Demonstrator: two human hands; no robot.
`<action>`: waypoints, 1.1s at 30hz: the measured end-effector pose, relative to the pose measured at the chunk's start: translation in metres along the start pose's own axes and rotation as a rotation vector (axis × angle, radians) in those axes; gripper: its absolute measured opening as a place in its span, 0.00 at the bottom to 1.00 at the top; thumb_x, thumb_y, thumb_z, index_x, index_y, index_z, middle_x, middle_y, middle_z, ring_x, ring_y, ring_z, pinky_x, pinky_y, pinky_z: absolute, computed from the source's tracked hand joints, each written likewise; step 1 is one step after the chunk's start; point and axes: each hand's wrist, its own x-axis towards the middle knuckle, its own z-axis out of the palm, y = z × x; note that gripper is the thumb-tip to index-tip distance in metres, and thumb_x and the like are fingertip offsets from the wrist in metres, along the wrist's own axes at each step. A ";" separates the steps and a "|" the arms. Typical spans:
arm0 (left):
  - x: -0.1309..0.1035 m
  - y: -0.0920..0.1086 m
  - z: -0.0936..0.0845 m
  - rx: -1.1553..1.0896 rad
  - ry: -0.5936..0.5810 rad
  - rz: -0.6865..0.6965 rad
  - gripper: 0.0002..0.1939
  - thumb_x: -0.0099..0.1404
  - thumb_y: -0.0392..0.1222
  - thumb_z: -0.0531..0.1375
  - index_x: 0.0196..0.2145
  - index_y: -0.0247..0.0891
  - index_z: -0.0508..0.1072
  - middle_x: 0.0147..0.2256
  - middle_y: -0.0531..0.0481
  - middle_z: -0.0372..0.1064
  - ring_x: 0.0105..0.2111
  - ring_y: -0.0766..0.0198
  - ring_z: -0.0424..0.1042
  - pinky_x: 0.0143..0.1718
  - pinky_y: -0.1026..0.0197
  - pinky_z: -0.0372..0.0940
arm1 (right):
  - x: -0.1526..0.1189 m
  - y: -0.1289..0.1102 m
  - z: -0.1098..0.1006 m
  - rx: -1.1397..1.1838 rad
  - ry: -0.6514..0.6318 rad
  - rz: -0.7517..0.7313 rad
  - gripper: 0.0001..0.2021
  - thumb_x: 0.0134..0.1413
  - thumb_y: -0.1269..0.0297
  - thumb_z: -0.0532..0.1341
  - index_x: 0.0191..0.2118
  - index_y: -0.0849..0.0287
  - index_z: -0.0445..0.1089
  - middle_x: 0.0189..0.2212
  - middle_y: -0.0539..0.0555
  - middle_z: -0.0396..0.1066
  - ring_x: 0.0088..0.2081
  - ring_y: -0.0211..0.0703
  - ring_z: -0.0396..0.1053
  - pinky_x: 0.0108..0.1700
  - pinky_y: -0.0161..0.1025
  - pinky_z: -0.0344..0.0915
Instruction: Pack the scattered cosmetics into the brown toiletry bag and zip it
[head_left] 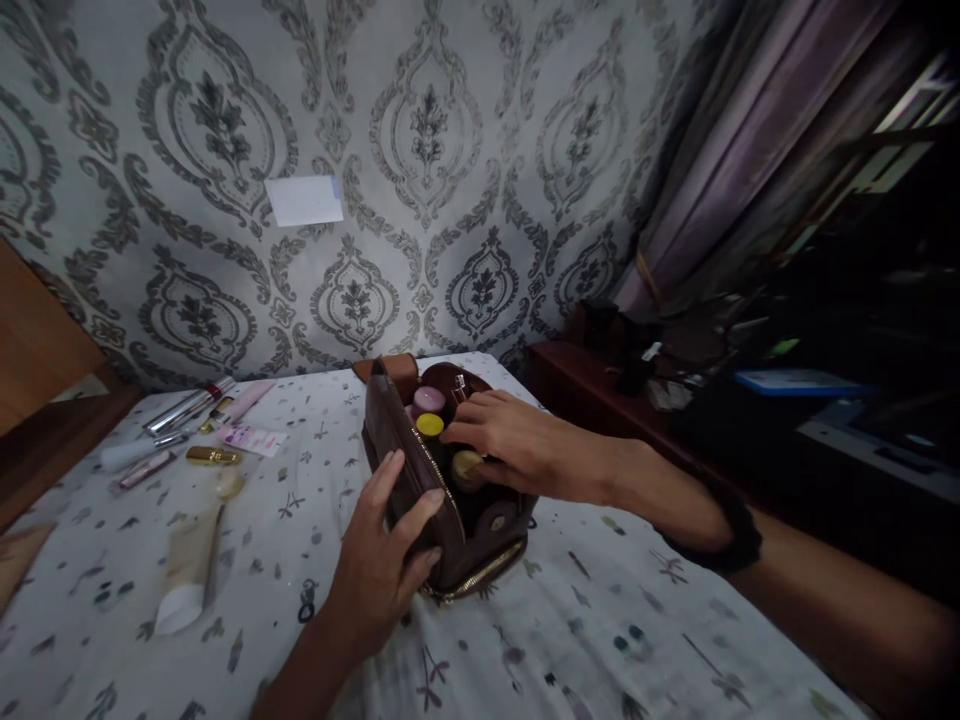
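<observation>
A brown zip bag (401,455) stands unzipped on the patterned bedsheet, its mouth facing up. My left hand (379,555) grips its near left side, fingertips pressed to the wall and the gold zip edge. Inside the bag are a pink-lidded jar (428,401), a yellow round cap (430,426), a gold-coloured round lid (466,467) and a clear item with a shiny top (460,388). My right hand (510,440) reaches into the mouth from the right, thumb beside the gold lid and forefinger near the yellow cap, with a gap between them. Its other fingertips are partly hidden.
Left on the sheet (285,600) lie a cream tube with a white cap (187,570), a gold lipstick (214,456), a pink-and-white tube (253,440), a silver tube (187,405) and several other cosmetics. Patterned wall behind; dark red furniture (585,385) and a purple curtain (757,130) stand right.
</observation>
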 end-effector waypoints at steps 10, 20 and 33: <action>-0.001 0.000 0.001 -0.017 -0.001 -0.013 0.26 0.72 0.38 0.54 0.65 0.48 0.56 0.70 0.39 0.39 0.69 0.47 0.49 0.63 0.42 0.59 | 0.003 -0.014 0.001 0.123 0.315 0.100 0.10 0.63 0.64 0.61 0.29 0.58 0.71 0.27 0.52 0.71 0.32 0.42 0.68 0.38 0.38 0.60; -0.001 0.000 0.001 -0.019 0.014 -0.005 0.25 0.72 0.38 0.54 0.65 0.47 0.57 0.70 0.41 0.38 0.69 0.49 0.47 0.64 0.43 0.57 | 0.004 -0.020 0.004 0.194 0.416 0.032 0.24 0.60 0.74 0.56 0.62 0.59 0.62 0.50 0.62 0.73 0.51 0.52 0.69 0.54 0.51 0.65; -0.001 -0.001 0.003 -0.048 0.022 0.001 0.24 0.73 0.40 0.53 0.65 0.47 0.56 0.70 0.39 0.39 0.69 0.49 0.47 0.64 0.41 0.57 | 0.013 -0.032 -0.003 0.314 0.456 0.237 0.16 0.63 0.65 0.57 0.55 0.55 0.70 0.30 0.51 0.76 0.33 0.42 0.73 0.38 0.37 0.68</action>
